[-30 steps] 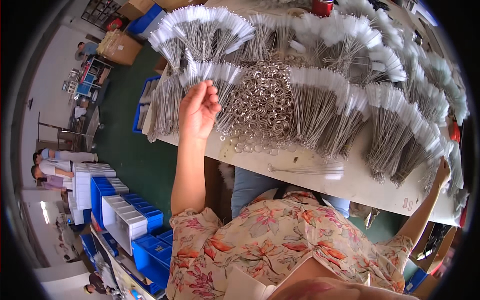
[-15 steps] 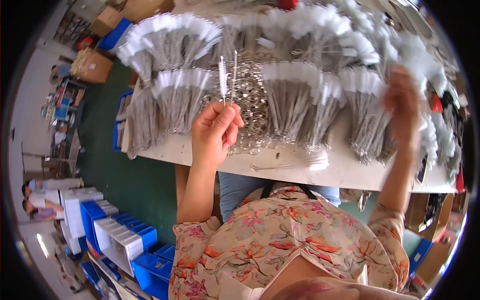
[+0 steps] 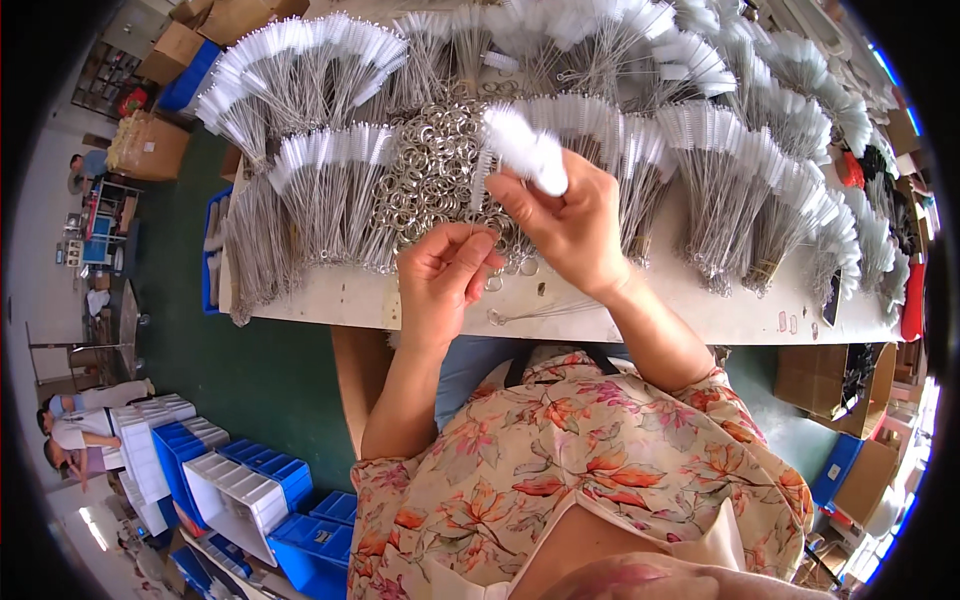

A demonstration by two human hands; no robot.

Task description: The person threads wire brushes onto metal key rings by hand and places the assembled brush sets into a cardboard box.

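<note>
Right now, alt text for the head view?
Right hand holds white-tipped wire brushes above a table; left hand pinches their wire ends. Fanned brush bundles and a pile of metal rings cover the table.

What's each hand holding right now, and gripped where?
Right hand pinches thin wire brushes just below their white bristle heads. Left hand has its fingers curled near the lower wire ends; whether it actually grips them cannot be told.

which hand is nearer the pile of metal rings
Left. The left hand sits at the lower edge of the ring pile, about touching it. The right hand is off to the pile's right, holding white brushes.
</note>
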